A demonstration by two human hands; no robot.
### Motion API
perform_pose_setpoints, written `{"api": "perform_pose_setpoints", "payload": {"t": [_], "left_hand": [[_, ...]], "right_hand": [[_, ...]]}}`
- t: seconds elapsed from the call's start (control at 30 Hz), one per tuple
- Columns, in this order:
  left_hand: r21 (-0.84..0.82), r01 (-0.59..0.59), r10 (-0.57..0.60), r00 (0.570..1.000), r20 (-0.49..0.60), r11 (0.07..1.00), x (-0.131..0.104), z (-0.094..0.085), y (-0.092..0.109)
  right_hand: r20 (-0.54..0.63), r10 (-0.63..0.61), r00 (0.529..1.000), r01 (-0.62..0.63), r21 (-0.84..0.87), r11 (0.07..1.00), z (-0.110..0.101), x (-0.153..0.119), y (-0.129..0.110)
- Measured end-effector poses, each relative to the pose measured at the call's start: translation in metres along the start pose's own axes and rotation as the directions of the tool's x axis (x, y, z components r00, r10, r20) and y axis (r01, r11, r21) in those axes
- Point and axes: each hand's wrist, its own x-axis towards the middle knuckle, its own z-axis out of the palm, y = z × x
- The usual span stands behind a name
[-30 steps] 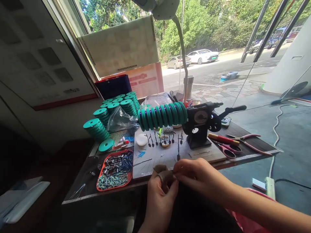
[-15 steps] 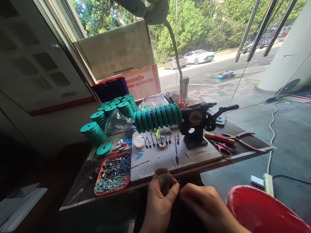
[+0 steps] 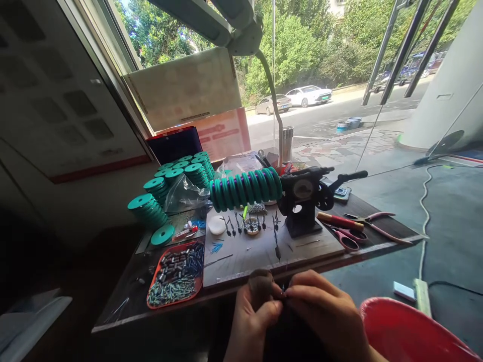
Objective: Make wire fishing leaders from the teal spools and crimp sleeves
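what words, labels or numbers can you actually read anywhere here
No text can be read.
Pink-and-white printed sign behind the table: red characters, too blurred to read.
Pale cardboard sheet in the window: a thin dark label strip, too small.
Small digital device beside the black hand-crank winder: display unreadable.

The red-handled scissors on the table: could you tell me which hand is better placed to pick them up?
Probably the right hand. The red-handled scissors lie on the table's right part, on its side. The left hand, wearing a brown finger cover, would have to cross over.
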Motion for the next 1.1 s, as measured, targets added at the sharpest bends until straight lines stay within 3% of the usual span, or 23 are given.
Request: {"api": "perform_pose_setpoints", "payload": {"t": [0.17,0.3,0.47,0.67,0.9,1.0,1.1], "left_hand": [[0.008,0.014,-0.013,0.998,-0.056,1.0,-0.001,0.001,-0.001],[-0.037,0.025,-0.027,0.998,-0.062,0.999,-0.003,0.005,0.002],[-0.166,0.05,-0.054,0.998,-0.021,0.985,-0.001,0.006,0.003],[-0.115,0.062,-0.053,0.995,0.086,0.991,0.002,0.004,0.001],[-0.013,-0.005,0.005,1.0,-0.025,1.0,-0.002,0.01,0.001],[0.001,-0.039,0.039,0.998,-0.045,0.999,-0.003,0.013,0.003],[-0.022,0.006,-0.007,0.999,-0.044,1.0,-0.002,0.012,0.002]], "right_hand": [[-0.019,-0.034,0.999,0.035,0.032,0.999,0.003,0.014,-0.015],[-0.027,-0.079,0.997,0.078,-0.036,0.996,-0.004,0.017,-0.015],[-0.033,-0.157,0.987,0.152,-0.115,0.982,-0.008,0.008,-0.008],[-0.002,-0.222,0.975,0.221,-0.082,0.972,-0.004,0.002,-0.006],[-0.052,-0.119,0.992,0.12,0.021,0.993,-0.003,0.013,-0.019],[-0.081,-0.099,0.992,0.097,-0.029,0.995,-0.005,0.018,-0.022],[-0.131,-0.105,0.986,0.088,-0.13,0.988,-0.009,0.02,-0.023]]}}
